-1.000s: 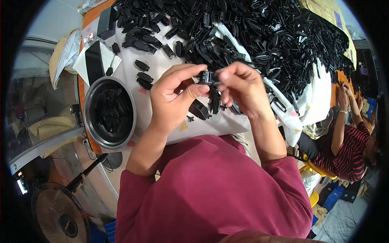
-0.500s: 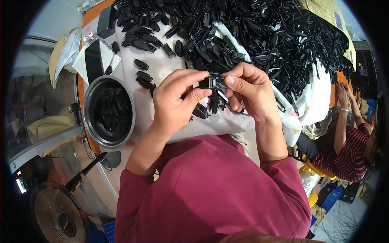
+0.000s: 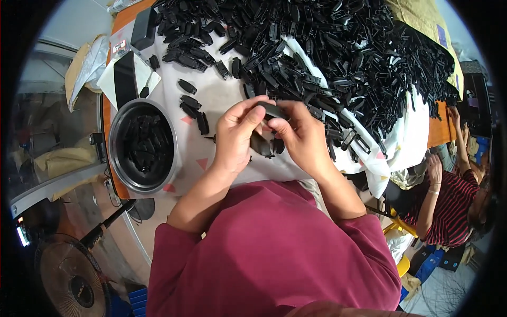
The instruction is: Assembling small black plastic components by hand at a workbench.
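A vast heap of black plastic parts [image 3: 338,58], glossy and angular, sprawls from 11 to 2 o'clock across a white cloth [image 3: 406,142] spread over an orange-edged table [image 3: 122,21]. At 9 o'clock sits a round black bowl [image 3: 143,146], smooth-walled and part-filled with the same dark pieces. A few loose parts [image 3: 191,105] lie on the cloth between bowl and hands. A flat black rectangular slab [image 3: 124,79] rests on a white sheet at 10 o'clock, with a black box [image 3: 143,27] above it.

At centre, the left hand [image 3: 235,137] and right hand [image 3: 298,137] meet, both pinching one small black plastic part [image 3: 270,110], an elongated, rounded piece with a slight sheen, held just above the cloth. Fingers cover much of it, so its full shape cannot be told. More dark pieces lie beneath the hands.

A maroon sleeve [image 3: 274,253] fills the foreground at 6 o'clock. At 4 o'clock another person in a red-and-black striped shirt [image 3: 449,211] sits beside the table. A floor fan [image 3: 68,285] stands at 7 o'clock.
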`<state>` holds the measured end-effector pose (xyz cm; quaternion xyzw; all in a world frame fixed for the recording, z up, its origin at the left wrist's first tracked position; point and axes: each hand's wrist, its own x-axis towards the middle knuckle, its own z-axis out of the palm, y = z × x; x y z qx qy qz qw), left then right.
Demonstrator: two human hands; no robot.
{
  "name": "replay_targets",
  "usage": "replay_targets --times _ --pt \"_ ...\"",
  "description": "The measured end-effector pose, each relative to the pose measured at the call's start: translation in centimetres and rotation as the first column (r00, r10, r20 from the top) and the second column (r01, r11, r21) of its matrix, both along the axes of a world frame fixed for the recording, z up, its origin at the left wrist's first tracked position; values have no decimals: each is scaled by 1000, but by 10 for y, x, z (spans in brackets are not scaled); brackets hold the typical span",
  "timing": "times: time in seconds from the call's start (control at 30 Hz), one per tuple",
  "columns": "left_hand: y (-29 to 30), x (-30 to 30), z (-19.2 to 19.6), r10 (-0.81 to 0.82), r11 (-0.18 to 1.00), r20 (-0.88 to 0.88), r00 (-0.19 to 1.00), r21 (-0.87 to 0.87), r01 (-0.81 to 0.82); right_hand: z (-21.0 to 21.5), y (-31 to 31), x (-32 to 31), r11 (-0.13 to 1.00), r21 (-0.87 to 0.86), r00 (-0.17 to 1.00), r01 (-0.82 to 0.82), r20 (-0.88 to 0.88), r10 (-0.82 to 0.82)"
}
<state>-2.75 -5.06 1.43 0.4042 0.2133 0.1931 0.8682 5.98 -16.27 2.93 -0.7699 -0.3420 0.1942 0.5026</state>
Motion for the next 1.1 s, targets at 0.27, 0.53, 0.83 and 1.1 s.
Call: replay_targets --times 0.27,0.53,0.83,1.1 --pt "25 -8 -21 54 920 41 998 -391 -34 4 21 40 950 -119 956 -288 26 293" --pt "70 22 -21 174 897 -279 944 -350 -269 -35 70 119 923 -377 403 70 858 320" --pt "70 65 -6 498 -71 -403 768 863 500 -2 43 76 999 11 904 40 425 -41" --pt "32 37 30 26 882 -16 1000 470 -16 10 29 45 900 418 743 124 -640 194"
